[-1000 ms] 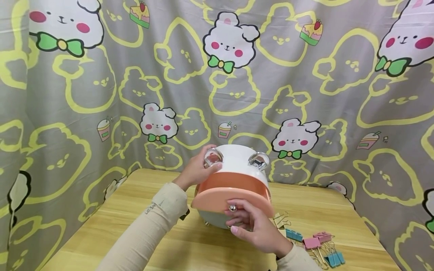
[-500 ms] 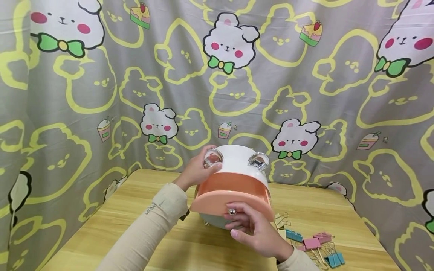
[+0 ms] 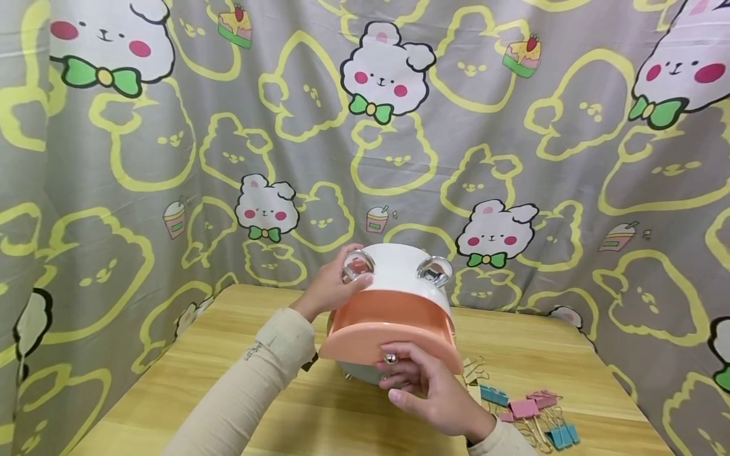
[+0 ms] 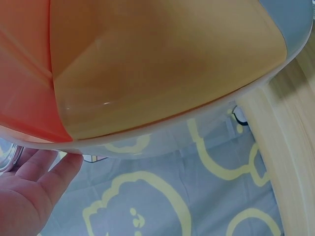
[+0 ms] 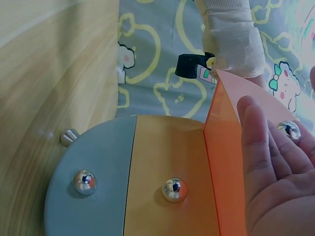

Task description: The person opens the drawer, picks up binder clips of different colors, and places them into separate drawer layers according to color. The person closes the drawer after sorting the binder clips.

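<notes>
A white rounded drawer box point(image 3: 399, 265) with two shiny round ears stands on the table. My left hand point(image 3: 332, 286) grips its upper left side around one ear point(image 3: 358, 265), thumb in front. The coral top drawer point(image 3: 350, 345) is pulled partway out, its visible inside bare. At its silver knob point(image 3: 390, 358), my right hand point(image 3: 433, 391) has the index finger over and the middle finger under, thumb apart. Below it, in the right wrist view, the yellow drawer point(image 5: 157, 152) and the grey-blue drawer point(image 5: 101, 147) are both pushed in, each with a silver knob.
Several binder clips in pink point(image 3: 523, 409), blue point(image 3: 563, 436) and pale yellow point(image 3: 473, 368) lie right of the box on the wooden table point(image 3: 188, 380). A patterned curtain point(image 3: 319, 158) hangs around the back and sides. Something black point(image 5: 189, 65) shows by the left sleeve.
The top drawer has slid a little farther out toward me, with my right hand moving down and nearer at its knob. My left hand stays in place on the box.
</notes>
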